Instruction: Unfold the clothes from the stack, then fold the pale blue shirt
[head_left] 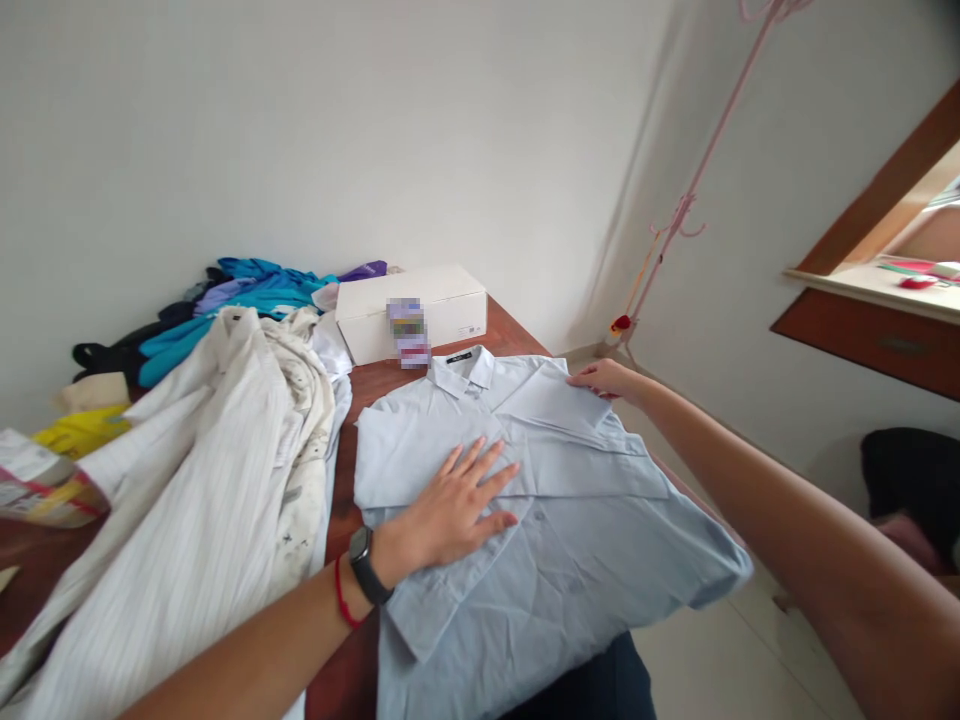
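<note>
A light blue collared shirt point(577, 540) lies spread on the dark red wooden table point(341, 660), its collar toward the wall and its sleeves laid across the front. My left hand point(465, 500), with a dark watch at the wrist, rests flat on the shirt's chest with fingers spread. At the shirt's right shoulder edge, my right hand point(604, 380) pinches the fabric between thumb and fingers. The shirt's lower right part hangs out past the table edge.
A white striped shirt point(202, 470) lies on the left, before a heap of blue and dark clothes point(270, 285). Behind the collar stands a white box point(420, 310). A pink coat rack point(679, 215) stands in the corner, near a wooden ledge point(862, 330).
</note>
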